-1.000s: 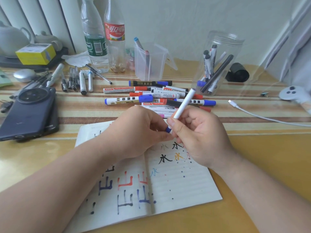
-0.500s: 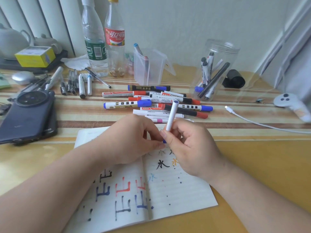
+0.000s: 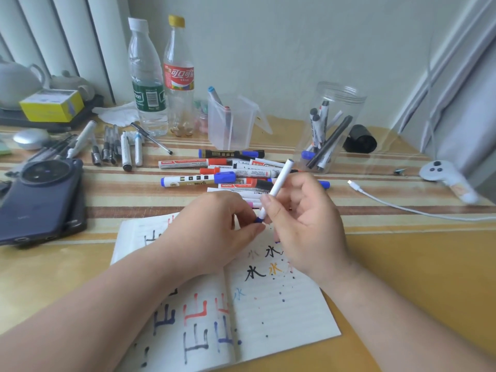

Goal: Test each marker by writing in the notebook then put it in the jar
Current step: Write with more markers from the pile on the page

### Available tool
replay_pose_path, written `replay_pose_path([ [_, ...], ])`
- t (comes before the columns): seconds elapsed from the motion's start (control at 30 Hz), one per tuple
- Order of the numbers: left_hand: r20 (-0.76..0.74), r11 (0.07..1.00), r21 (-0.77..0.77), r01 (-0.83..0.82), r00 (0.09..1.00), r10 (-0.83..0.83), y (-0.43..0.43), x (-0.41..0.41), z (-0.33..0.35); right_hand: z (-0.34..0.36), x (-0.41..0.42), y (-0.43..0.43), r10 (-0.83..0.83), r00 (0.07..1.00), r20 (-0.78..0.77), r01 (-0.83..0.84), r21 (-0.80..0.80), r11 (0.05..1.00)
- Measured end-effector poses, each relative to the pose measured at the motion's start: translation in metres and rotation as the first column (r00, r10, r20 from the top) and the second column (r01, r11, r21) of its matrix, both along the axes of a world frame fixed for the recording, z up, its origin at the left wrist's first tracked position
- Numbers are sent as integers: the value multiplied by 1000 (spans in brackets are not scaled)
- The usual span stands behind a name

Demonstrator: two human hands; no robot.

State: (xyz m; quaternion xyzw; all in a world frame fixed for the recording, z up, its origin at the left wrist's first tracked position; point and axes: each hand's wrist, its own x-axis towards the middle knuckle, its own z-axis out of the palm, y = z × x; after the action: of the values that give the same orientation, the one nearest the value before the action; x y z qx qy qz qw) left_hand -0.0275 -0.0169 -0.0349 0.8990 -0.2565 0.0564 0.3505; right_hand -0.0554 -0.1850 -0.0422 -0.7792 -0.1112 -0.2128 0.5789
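**Right hand** (image 3: 306, 226): the fingers are curled round the barrel of a white marker (image 3: 279, 181), with the thumb pressed against its near side. The marker is held off the table and tilted. Its white end points far and right, and its blue end points down and left, above the far part of the notebook (image 3: 281, 318).

**Left hand** (image 3: 214, 229): the fingers are curled, and the thumb and forefinger pinch the marker's blue end. Whether that end is a cap or the bare tip cannot be told. The two hands meet at this point.

**Notebook:** it lies open and flat on the near part of the table (image 3: 402, 264). Both pages carry written characters and dots in black, blue, red and orange. The forearms cover part of the left page.

**Jar** (image 3: 341, 100): clear plastic, upright, far and right of the hands and well apart from them. Several markers lean inside it.

**Pile of markers** (image 3: 198, 181): they lie loose on the striped cloth, just beyond the notebook and left of the jar. Their caps are blue, red and black.

**Other items:**
- A clear container (image 3: 236, 130) with its flap lid raised stands beyond the pile, with pens in it.
- Two plastic bottles (image 3: 146, 84) stand to the left of the container.
- A row of pens (image 3: 126, 151) lies to the near left of the bottles.
- A dark phone (image 3: 40, 205) lies at the left edge.
- A white cable (image 3: 402, 209) and a white controller (image 3: 437, 171) lie at the right.
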Motion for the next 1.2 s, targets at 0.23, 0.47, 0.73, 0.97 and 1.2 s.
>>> replay_pose_path([
  [0.23,135,989,-126,-83,986,100,1,1,0,51,11,-8,-19,1000,-14,18,-76,997],
  [0.47,142,995,-57,-85,985,93,2,-2,-3,130,93,-51,-407,855,321,483,-209,850],
  [0.73,125,996,-54,-76,989,83,-2,-2,-1,132,156,-97,-650,740,174,673,-190,715],
  [0.97,133,994,-60,-88,987,95,-2,0,-2,115,125,-82,-633,757,161,653,-207,729],
  [1.2,123,991,-55,-121,984,127,1,2,-1,74,60,-43,-338,907,-253,10,-788,616],
])
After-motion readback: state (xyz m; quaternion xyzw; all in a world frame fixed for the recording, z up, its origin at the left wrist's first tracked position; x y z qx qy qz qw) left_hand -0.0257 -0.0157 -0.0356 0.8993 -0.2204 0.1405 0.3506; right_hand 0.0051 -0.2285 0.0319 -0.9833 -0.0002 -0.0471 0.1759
